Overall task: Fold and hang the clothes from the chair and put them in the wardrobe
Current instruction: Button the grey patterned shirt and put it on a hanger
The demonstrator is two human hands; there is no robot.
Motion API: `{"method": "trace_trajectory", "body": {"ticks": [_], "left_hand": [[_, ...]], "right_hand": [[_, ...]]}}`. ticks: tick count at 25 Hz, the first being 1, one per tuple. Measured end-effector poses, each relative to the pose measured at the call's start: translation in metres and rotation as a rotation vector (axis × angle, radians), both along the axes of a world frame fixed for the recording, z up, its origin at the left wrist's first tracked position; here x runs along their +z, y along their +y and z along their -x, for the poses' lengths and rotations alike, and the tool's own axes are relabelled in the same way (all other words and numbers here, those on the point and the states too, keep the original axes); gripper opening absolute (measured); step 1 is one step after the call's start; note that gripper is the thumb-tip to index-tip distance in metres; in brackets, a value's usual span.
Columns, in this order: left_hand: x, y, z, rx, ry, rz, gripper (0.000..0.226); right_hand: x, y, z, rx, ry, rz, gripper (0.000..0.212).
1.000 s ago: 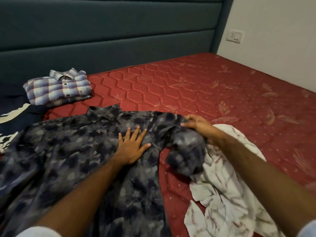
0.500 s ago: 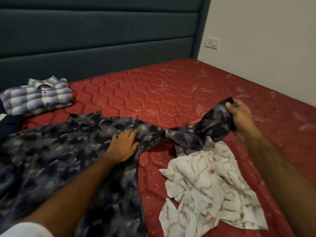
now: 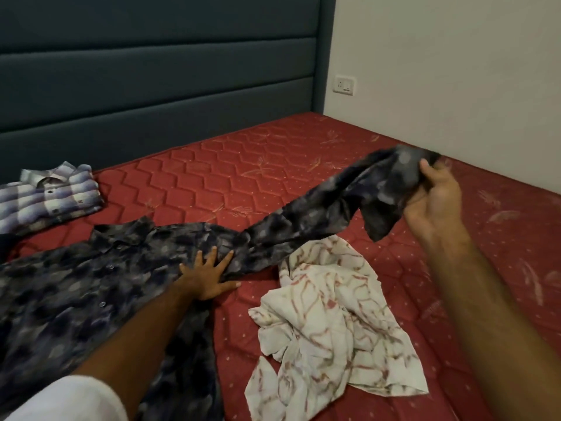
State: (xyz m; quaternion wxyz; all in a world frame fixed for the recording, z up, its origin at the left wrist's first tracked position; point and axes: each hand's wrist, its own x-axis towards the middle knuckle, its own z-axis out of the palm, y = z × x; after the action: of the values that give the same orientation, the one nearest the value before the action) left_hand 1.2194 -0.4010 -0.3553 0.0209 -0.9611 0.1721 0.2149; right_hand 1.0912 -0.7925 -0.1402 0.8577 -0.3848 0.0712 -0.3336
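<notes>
A dark blue-grey patterned shirt (image 3: 76,287) lies spread, buttons up, on the red mattress (image 3: 230,165). My left hand (image 3: 209,276) presses flat with spread fingers on its right shoulder area. My right hand (image 3: 434,192) grips the end of the shirt's right sleeve (image 3: 309,220) and holds it stretched out and lifted to the right, above the bed. A crumpled white garment with red-brown lines (image 3: 331,323) lies under the sleeve and in front of it. A folded blue-and-white checked shirt (image 3: 51,192) rests at the back left by the headboard.
The padded dark teal headboard (image 3: 158,86) runs along the back. A pale wall (image 3: 449,71) with a socket (image 3: 345,84) borders the bed on the right. Another dark item shows at the far left edge (image 3: 4,243).
My right hand has pulled the sleeve out from a bunched heap to full stretch, moving right and up. My left hand has kept pressing on the shirt, fingers now spread.
</notes>
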Motion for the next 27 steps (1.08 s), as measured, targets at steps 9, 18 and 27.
{"method": "trace_trajectory", "body": {"ticks": [9, 18, 27], "left_hand": [[0.031, 0.070, 0.139, -0.228, -0.004, 0.162, 0.107], [0.078, 0.146, 0.321, 0.621, 0.971, 1.508, 0.077], [0.064, 0.183, 0.375, 0.670, 0.497, 1.163, 0.052]], "right_hand": [[0.006, 0.183, 0.075, 0.478, 0.158, 0.992, 0.054], [-0.085, 0.338, 0.249, 1.007, 0.325, 1.287, 0.045], [-0.088, 0.350, 0.249, 1.406, 0.681, 1.242, 0.045]]}}
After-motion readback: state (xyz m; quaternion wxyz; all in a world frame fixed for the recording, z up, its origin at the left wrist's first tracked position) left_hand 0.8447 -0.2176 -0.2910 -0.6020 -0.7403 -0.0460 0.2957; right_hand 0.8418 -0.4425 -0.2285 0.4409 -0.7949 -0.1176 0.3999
